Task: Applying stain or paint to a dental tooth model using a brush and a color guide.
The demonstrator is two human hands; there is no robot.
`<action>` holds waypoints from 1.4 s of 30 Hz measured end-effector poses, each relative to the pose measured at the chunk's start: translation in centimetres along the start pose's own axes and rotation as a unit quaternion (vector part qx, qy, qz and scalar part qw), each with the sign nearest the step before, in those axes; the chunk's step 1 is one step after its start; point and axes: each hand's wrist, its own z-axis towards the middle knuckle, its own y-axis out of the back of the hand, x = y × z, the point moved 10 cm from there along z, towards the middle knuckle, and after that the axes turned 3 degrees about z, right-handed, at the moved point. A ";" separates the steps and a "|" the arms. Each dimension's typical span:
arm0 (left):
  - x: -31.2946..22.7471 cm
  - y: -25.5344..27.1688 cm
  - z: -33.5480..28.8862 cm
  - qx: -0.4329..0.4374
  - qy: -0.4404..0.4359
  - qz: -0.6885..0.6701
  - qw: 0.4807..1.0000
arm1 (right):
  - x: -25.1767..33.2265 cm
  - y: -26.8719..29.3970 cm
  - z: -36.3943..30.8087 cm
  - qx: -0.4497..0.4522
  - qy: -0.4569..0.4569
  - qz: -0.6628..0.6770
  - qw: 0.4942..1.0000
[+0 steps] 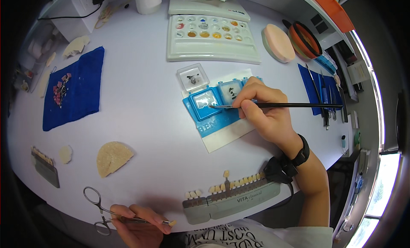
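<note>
My right hand [267, 109] is closed round a thin black-handled brush [299, 105]. The brush tip reaches into a small blue square dish [205, 103] with pale liquid in it. Beside that dish stands a clear-lidded square box [232, 92] with dark marks, partly behind my fingers. At the near left, my left hand [136, 224] grips scissor-handled metal forceps [100, 207]. A small yellowish tooth-shaped piece [172, 223] sits at the forceps' tip. Closest on the table is a grey tooth shade guide [232, 201] with a row of tooth tabs, one raised above the others.
A white palette [213, 51] with paint wells lies at the back. Blue cloths with pink-and-white bits [62, 90] and with tools [324, 94] flank the work area. A beige semicircular slab [113, 158] and a second shade guide [45, 166] lie left; a peach oval sponge [279, 42] sits back right.
</note>
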 end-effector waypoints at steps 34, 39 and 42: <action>0.1 0.2 -0.1 -0.013 0.013 0.005 1.000 | -4.4 13.0 6.9 -0.235 0.043 0.107 0.965; -0.1 0.5 -0.1 -0.029 0.006 0.023 0.999 | -6.9 13.3 8.7 -0.292 0.020 0.021 0.956; -0.1 0.5 -0.3 -0.030 0.008 0.026 0.999 | -7.0 13.9 8.8 -0.326 0.016 -0.016 0.945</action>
